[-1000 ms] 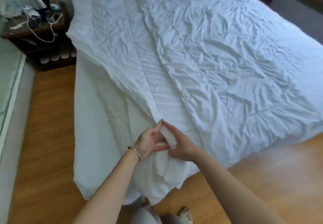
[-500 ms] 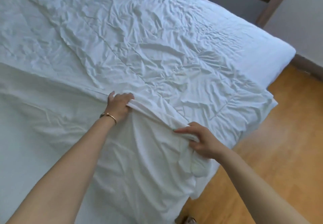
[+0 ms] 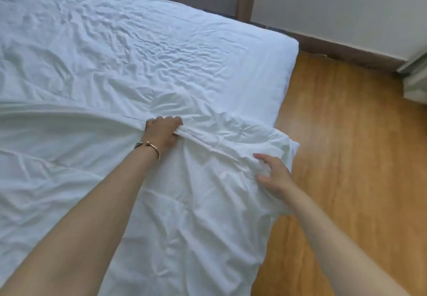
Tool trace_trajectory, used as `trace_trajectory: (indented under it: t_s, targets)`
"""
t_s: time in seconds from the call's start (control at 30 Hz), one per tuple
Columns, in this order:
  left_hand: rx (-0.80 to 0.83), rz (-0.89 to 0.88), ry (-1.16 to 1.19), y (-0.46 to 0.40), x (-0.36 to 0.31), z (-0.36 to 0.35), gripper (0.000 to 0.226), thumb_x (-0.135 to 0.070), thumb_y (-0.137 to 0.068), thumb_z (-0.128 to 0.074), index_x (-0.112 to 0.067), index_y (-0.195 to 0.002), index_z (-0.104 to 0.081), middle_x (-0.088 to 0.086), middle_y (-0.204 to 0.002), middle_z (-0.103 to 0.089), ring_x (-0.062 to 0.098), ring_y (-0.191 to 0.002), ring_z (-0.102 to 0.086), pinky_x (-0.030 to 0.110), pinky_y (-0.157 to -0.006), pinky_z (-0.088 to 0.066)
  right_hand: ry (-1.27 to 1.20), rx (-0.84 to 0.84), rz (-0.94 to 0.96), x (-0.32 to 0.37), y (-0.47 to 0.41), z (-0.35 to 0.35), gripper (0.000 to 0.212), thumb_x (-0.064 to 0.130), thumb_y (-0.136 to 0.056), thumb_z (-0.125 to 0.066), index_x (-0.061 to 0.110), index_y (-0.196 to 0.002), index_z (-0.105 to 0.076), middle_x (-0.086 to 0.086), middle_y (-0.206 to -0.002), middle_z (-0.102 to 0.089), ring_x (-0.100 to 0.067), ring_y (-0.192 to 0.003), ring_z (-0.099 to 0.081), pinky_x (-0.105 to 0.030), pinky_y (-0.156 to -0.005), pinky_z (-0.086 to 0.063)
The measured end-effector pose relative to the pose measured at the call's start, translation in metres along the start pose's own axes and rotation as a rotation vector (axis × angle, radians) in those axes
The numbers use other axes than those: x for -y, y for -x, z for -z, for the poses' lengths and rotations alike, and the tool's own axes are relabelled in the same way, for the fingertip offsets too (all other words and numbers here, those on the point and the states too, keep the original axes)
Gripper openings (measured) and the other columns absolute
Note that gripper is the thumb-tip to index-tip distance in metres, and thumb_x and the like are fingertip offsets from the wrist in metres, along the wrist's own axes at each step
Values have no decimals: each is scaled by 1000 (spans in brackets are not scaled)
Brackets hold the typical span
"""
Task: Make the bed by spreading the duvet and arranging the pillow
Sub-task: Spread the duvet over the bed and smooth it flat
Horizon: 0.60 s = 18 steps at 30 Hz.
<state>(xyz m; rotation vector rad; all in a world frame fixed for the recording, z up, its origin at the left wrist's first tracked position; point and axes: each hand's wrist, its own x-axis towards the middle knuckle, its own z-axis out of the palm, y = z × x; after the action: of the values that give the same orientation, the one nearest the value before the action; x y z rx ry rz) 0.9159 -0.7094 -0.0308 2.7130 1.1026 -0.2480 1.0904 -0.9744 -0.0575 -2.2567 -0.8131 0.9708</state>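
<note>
Left hand (image 3: 163, 131) grips the duvet (image 3: 111, 69) fold; right hand (image 3: 273, 175), beside the same fold, pinches its edge.

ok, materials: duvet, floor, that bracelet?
Duvet: thin matte woven fabric, probably cotton; it holds fine sharp creases. Floor: wood or wood-look laminate, satin finish; plank seams, grain and soft glare. Bracelet at the left wrist: gold-coloured metal, polished; thin rigid band with a glint.
</note>
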Motion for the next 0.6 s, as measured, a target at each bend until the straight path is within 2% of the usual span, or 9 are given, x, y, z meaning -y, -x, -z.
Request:
trace_trajectory:
  t_s: [0.07, 0.13, 0.2, 0.27, 0.33, 0.4, 0.5, 0.6]
  targets:
    - [91, 32, -86, -25, -4, -40, 31, -34, -93, -49, -24, -121, -56, 5, -119, -60, 29, -114, -53, 37, -96, -34, 128, 9, -72, -25, -14, -4, 66, 43, -78, -68, 48, -137, -38, 13, -131, -40, -11, -122, -47, -31, -99, -40]
    - [-32, 67, -53, -34, 10, -53, 37, -53, -83, -56, -26, -107, -65, 5, -106, -67, 28, -105, -60, 39, -94, -36, 216, 30, -57, -36, -22, -2, 66, 55, -77, -65, 55, -135, -31, 17, -129, -41, -12, -117, -50, -32, -91, -42]
    - [-162, 84, -54, -24, 37, -59, 48, -64, -71, -56, -22, -90, -70, 7, -88, -70, 31, -91, -65, 41, -90, -35, 245, 61, -36, -44, -33, 2, 58, 51, -79, -66, 57, -128, -35, 19, -127, -49, -15, -114, -55, -34, -88, -43]
    - [-169, 11, -91, -10, 63, -62, 51, -57, -75, -47, -14, -88, -71, 14, -81, -68, 37, -80, -64, 47, -83, -40, 9, 7, 9, -51, -38, 3, 52, 33, -79, -74, 56, -116, -46, 14, -111, -62, -16, -103, -61, -35, -86, -49]
    - [-148, -35, -59, -9, 70, -57, 48, -41, -75, -40, -5, -90, -68, 20, -78, -64, 42, -73, -61, 50, -71, -43, -212, -100, 48, -58, -37, 5, 53, 12, -80, -73, 56, -102, -52, 10, -92, -66, -13, -88, -64, -30, -79, -50]
    - [-270, 1, 14, -33, 53, -37, 42, -30, -71, -40, -3, -90, -66, 22, -78, -61, 43, -75, -58, 47, -70, -38, -272, -250, 105, -60, -36, 16, 54, 2, -81, -69, 53, -93, -55, 14, -85, -66, -7, -81, -63, -23, -73, -47]
    - [-434, 9, 48, -79, 25, 4, 35, -19, -70, -42, -2, -92, -63, 24, -84, -59, 43, -84, -53, 43, -72, -30, -255, -437, 147, -48, -48, 41, 40, 3, -82, -69, 42, -89, -61, 18, -86, -64, -8, -81, -59, -22, -67, -43]
    - [-344, -6, -70, -108, 17, 3, 36, -26, -80, -41, -4, -100, -62, 25, -93, -58, 44, -91, -52, 45, -77, -33, -16, -346, -45, -48, -74, 50, 19, 24, -86, -68, 39, -97, -63, 15, -103, -61, -13, -96, -56, -30, -73, -41]
